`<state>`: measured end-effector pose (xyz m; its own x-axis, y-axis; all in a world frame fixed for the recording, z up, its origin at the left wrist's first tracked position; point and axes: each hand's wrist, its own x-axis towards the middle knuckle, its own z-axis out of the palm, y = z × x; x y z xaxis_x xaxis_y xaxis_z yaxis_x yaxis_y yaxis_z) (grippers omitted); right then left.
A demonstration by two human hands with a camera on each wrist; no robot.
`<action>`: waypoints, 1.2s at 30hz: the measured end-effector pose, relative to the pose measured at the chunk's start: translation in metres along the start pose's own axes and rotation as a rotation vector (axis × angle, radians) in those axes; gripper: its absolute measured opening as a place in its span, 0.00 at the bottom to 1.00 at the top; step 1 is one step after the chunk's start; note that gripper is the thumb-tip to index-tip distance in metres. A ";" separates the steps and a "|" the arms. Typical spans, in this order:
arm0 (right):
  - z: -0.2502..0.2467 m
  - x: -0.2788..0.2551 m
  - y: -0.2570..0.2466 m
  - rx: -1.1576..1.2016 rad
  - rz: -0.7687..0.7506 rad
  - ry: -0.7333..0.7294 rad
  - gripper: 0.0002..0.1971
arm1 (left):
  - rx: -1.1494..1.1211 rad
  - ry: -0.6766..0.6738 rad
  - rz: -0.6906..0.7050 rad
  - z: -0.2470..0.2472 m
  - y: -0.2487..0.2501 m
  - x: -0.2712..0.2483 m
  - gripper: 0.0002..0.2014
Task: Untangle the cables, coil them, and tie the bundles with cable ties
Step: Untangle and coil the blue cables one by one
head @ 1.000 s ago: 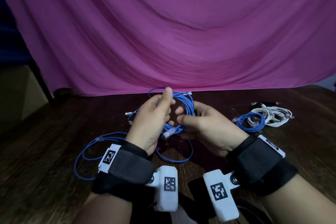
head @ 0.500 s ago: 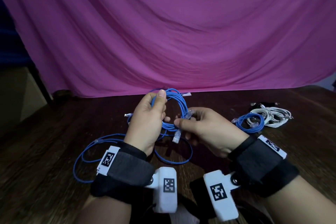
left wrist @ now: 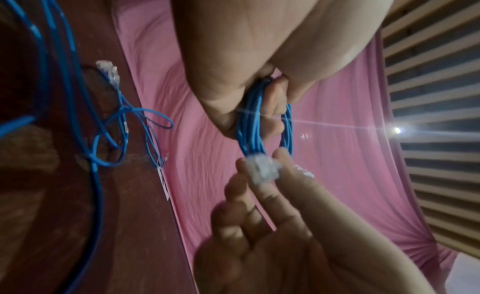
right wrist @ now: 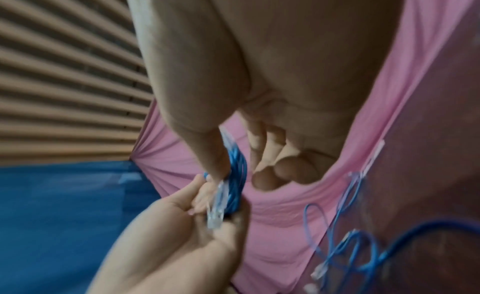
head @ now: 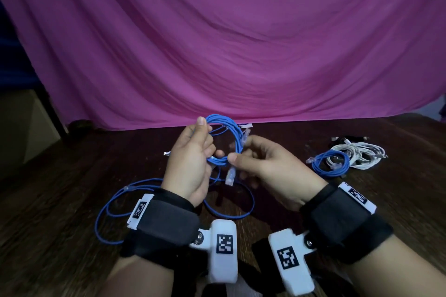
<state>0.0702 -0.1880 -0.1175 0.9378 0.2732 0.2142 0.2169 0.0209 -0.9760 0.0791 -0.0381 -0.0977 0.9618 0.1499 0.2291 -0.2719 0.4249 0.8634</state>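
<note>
A coil of blue network cable (head: 231,137) is held upright above the table between both hands. My left hand (head: 193,159) grips its left side, thumb on top, fingers curled round the strands (left wrist: 249,121). My right hand (head: 260,161) pinches the coil's lower right, thumb and forefinger on the strands (right wrist: 233,183). One clear plug (head: 230,176) hangs below the coil; another plug (head: 245,136) sticks up by my right fingers. A loose blue cable (head: 125,207) lies in loops on the wooden table (head: 60,212) under my hands.
At the right lie a small coiled blue cable (head: 330,166) and a white cable bundle (head: 362,155), with something black (head: 347,138) behind them. A pink cloth (head: 217,43) hangs behind the table. A white tag (head: 245,125) lies at the cloth's foot.
Both hands have lifted the blue coil slightly and turned it more upright. The right hand shifted its pinch along the lower right, and a plug now dangles beneath.
</note>
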 end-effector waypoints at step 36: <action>-0.169 -0.012 -0.016 -1.328 0.426 0.316 0.24 | 1.548 -0.786 0.234 -0.017 -0.005 -0.004 0.05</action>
<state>0.1011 -0.3542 -0.0976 0.9764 -0.1954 0.0915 -0.1683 -0.9550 -0.2442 0.0759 -0.0255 -0.1104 0.8231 -0.5501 0.1408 -0.5665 -0.7782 0.2711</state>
